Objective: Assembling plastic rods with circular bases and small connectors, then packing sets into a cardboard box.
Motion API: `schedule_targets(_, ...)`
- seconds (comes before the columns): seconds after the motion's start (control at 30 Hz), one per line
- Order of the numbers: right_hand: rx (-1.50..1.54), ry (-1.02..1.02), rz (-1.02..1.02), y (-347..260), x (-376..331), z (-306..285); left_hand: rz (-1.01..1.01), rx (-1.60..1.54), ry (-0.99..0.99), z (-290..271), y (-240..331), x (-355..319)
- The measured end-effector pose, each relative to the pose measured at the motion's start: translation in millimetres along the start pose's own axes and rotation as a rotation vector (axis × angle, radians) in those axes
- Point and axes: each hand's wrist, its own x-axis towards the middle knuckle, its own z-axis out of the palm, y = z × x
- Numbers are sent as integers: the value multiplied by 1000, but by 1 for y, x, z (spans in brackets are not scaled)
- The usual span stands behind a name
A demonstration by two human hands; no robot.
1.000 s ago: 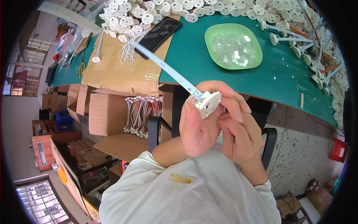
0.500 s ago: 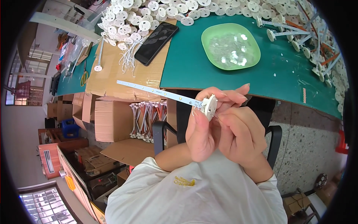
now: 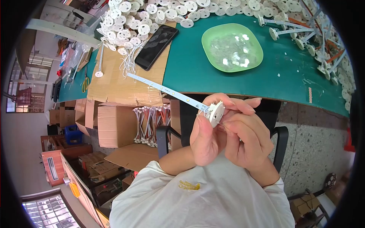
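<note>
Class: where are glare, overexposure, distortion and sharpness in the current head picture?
Head view: white glare dots the bits in the bowl; head view, lower left: the window nearly whites out; head view, front: the table has a bowed edge; head view, centre: the strip looks fairly sharp.

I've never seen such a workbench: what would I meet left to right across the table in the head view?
Yellow-handled scissors → lone strip with white disc → black phone → green tray → heaped disc-ended strips.

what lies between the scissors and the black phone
In the head view, a white disc with a pale strip, then white wires, on cardboard.
</note>
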Motion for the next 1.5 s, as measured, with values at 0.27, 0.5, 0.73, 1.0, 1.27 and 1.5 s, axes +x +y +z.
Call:
schedule_targets(0.27, -102, 66, -45, -2, -5, 6, 59, 55, -31, 0, -5, -4)
schedule_targets(0.5, -120, 42, -4, 2, 5, 12, 12, 172, 7, -4, 0, -1)
schedule_targets(0.73, 60, 53, -8, 31, 9, -1, 274, 451, 328, -61, 101, 35)
schedule_targets(1.0, -655, 151, 419, 123, 17, -50, -286, 2270, 711, -284, 333, 23)
schedule_targets(1.27, -728, -8, 343, 117, 38, -36, -584, 2344, 433, -387, 367, 57)
schedule_targets(1.5, -477, 207, 192, 117, 35, -99, -312, 2419, 384, -368, 339, 58)
